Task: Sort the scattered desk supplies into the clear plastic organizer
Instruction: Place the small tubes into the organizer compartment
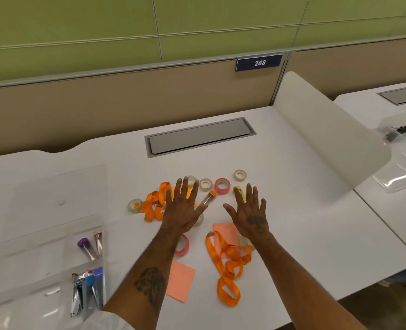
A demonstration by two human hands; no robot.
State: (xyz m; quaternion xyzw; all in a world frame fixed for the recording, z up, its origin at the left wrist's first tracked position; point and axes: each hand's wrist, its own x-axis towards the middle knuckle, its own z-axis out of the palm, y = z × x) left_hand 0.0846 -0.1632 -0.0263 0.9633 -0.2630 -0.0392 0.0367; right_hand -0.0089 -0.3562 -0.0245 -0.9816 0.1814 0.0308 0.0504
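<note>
At the lower left, the clear plastic organizer holds nail clippers and a purple-capped tube. At lower centre, an orange lanyard lies beside a pink sticky note. Mid-frame, the left hand and right hand are spread flat, grasping nothing, among scattered supplies. A pink tape roll sits just beyond the fingertips.

Bright, even overhead light washes the white surface, and shadows on it are faint and soft. Small glare streaks mark the clear plastic organizer. Wide-angle distortion bows the partition; the whole picture is slightly soft.
</note>
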